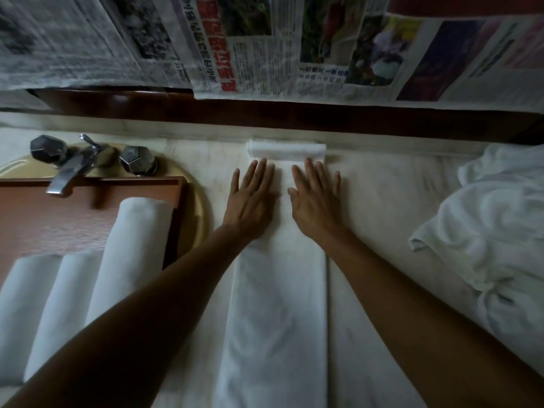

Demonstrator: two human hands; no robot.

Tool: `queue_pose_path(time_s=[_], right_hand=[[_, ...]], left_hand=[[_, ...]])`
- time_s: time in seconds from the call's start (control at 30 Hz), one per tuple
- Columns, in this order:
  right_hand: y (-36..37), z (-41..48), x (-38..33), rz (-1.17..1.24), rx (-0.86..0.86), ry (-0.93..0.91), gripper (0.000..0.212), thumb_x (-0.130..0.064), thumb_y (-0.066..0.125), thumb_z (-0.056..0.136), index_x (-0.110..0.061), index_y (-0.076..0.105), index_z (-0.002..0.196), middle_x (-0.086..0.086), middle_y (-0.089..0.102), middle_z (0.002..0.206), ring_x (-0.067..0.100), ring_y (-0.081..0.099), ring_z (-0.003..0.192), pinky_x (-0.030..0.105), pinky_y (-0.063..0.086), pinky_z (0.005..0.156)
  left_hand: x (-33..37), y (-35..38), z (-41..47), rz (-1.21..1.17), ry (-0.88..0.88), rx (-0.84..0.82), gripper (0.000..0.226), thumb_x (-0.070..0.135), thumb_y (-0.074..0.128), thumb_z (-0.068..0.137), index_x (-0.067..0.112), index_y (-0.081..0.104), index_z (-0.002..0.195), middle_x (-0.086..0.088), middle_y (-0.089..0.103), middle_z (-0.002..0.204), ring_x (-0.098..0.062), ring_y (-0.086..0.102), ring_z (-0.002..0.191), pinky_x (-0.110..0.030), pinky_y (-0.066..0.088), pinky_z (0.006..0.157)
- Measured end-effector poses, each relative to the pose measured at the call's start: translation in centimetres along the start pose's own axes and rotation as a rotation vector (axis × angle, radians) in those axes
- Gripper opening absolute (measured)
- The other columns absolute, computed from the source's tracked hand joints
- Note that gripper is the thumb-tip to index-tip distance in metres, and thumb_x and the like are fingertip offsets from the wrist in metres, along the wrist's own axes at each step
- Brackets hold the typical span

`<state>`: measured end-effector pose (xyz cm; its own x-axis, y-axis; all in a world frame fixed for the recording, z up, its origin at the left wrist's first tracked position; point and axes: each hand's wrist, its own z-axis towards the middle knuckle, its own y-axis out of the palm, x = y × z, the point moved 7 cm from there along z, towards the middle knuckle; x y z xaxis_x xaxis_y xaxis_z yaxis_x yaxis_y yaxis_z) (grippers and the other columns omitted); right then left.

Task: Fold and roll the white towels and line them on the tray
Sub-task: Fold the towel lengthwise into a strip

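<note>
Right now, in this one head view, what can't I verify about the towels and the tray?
- Folded towel: near end cut off by the bottom edge.
- Rolled towels: near ends partly hidden behind the left forearm.
- Tray: left side cut off by the frame's left edge.
- Towel pile: cut off by the right edge, so the count is unclear.
- Sink: basin covered by the tray.

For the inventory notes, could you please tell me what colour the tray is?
The tray is reddish-brown, seen in the head view.

Newspaper [265, 54] carries Chinese print; upside down, too blurred to read
</note>
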<state>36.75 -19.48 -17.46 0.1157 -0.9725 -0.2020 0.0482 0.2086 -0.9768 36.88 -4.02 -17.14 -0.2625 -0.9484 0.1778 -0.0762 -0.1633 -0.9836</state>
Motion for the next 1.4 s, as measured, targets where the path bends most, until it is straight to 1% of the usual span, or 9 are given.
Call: queue_pose_path(time_s=[0.1,0.2,0.3,0.43,0.73,0.9,1.03,1.23,1.4], right_hand=[[-1.7,-4.0,-0.9,0.078,0.045,0.042,0.068,-0.028,0.048,0.102,-0.017,0.02,0.162,0.01,0.014,0.17,0.03,0.01,0.157,0.062,0.012,0.122],[-1.9,-12.2,-3.1,0.102,0.022,-0.01,0.066,-0.032,0.043,0.099,-0.016,0.026,0.161,0.007,0.016,0.17,0.027,0.011,0.158,0.062,0.015,0.121],[-0.7,-17.4,-3.1,-0.002,-0.034,-0.065,0.063,-0.044,0.035,0.104,-0.016,0.028,0.161,0.002,0.016,0.17,0.024,0.011,0.157,0.064,0.015,0.12],[-1.3,-18.2,1.2,-0.1,-0.016,0.098,0.065,-0.044,0.034,0.105,-0.013,0.026,0.161,0.004,0.016,0.17,0.027,0.016,0.157,0.065,0.013,0.12],[-1.4,-26.1,-5.9,0.016,-0.01,-0.029,0.062,-0.039,0.036,0.105,-0.011,0.029,0.16,0.006,0.018,0.17,0.025,0.014,0.157,0.066,0.021,0.117],[-1.9,-27.0,-1.8,-0.054,-0.001,0.157,0.061,-0.039,0.031,0.106,-0.008,0.03,0.159,0.009,0.02,0.169,0.031,0.019,0.156,0.063,0.017,0.121],[-3.3,-30.7,-5.1,0.069,0.069,0.165,0.064,-0.034,0.036,0.104,-0.001,0.028,0.158,0.017,0.022,0.167,0.033,0.023,0.154,0.056,0.028,0.119],[-1.4,-29.9,-8.1,0.118,0.006,0.054,0.064,-0.04,0.039,0.103,-0.01,0.032,0.158,0.01,0.019,0.169,0.027,0.016,0.157,0.058,0.026,0.12],[-0.8,-23.0,-6.6,0.092,-0.007,0.01,0.062,-0.041,0.038,0.104,-0.015,0.029,0.16,0.007,0.017,0.17,0.022,0.01,0.158,0.056,0.017,0.123]], left_hand=[[1.4,-1.2,-5.4,-0.115,-0.1,0.084,0.062,0.035,0.018,0.105,0.019,0.012,0.164,-0.004,0.001,0.172,-0.019,-0.006,0.158,-0.048,-0.005,0.127],[4.2,-0.8,-14.2,-0.23,0.001,0.075,0.059,0.037,0.026,0.105,0.016,0.029,0.161,-0.005,0.016,0.17,-0.022,0.01,0.158,-0.057,0.01,0.125],[3.5,1.0,-18.5,-0.174,0.041,0.02,0.059,0.043,0.024,0.108,0.02,0.024,0.162,0.001,0.013,0.171,-0.019,0.009,0.158,-0.059,0.014,0.124],[0.6,0.3,-18.6,-0.158,-0.069,0.042,0.061,0.046,0.022,0.107,0.022,0.018,0.163,0.001,0.009,0.171,-0.019,0.003,0.159,-0.058,0.013,0.125],[5.5,1.3,-25.8,-0.243,0.044,0.042,0.058,0.035,0.028,0.107,0.016,0.025,0.162,-0.001,0.015,0.171,-0.022,0.011,0.158,-0.057,0.015,0.123],[1.8,0.6,-27.9,-0.293,-0.061,0.053,0.06,0.035,0.027,0.107,0.013,0.021,0.162,-0.002,0.011,0.171,-0.024,0.006,0.158,-0.059,0.014,0.123],[4.5,-0.2,-31.1,-0.305,0.034,0.061,0.065,0.031,0.033,0.1,0.013,0.022,0.162,-0.005,0.013,0.171,-0.025,0.01,0.158,-0.057,0.012,0.123],[5.6,1.7,-28.8,-0.261,0.09,0.015,0.061,0.035,0.033,0.103,0.012,0.03,0.16,-0.006,0.017,0.17,-0.025,0.015,0.157,-0.061,0.017,0.12],[4.4,1.4,-22.7,-0.197,0.071,-0.028,0.064,0.042,0.022,0.106,0.017,0.011,0.164,-0.002,-0.002,0.172,-0.02,-0.005,0.158,-0.059,0.005,0.125]])
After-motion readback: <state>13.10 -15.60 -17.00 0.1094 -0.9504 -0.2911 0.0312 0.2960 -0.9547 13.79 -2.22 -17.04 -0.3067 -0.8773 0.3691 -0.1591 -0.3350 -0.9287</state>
